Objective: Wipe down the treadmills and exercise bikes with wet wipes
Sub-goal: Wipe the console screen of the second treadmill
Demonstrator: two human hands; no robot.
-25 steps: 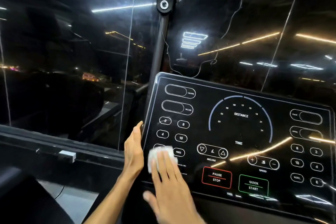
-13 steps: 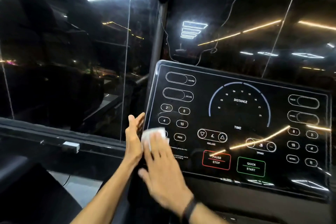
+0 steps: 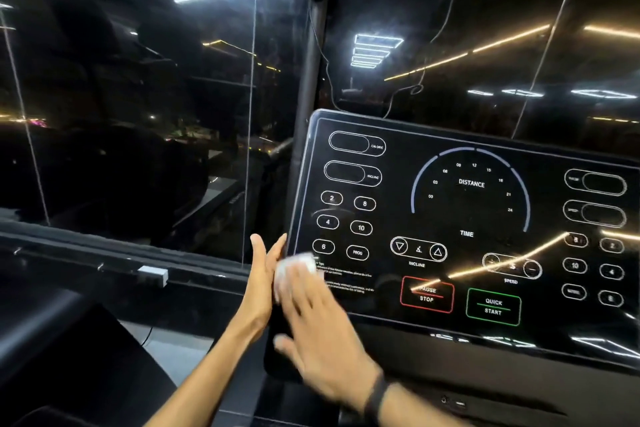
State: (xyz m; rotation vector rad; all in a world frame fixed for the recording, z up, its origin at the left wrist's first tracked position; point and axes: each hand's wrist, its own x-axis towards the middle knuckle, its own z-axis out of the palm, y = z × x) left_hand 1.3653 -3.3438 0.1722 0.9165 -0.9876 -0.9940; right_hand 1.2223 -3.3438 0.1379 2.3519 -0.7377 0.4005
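Wiping is under way on the treadmill's glossy black console panel, the flat touch-style board with white printed buttons and a DISTANCE dial. Our right hand lies flat over a crumpled white wet wipe, fingers straight and pressing it against the lower left corner of the panel, just below the button marked 6 and beside the small block of printed text (the hand is blurred, so we judge it mid-stroke). Our left hand is open too, fingers extended upward, its palm resting against the panel's left edge as if to steady it; it holds nothing that we can see.

As for progress, we judge the job to be at an early stage. Faint curved smears show near the buttons 2 and 4, which suggests that the left column has had the wipe over it. The middle and right of the panel, with the red PAUSE STOP button and the green QUICK START button, show only reflected ceiling lights, and we cannot tell whether they are cleaned. Handrails, belt, the other treadmills and the exercise bikes lie outside this view, so we reckon most of the task is left.
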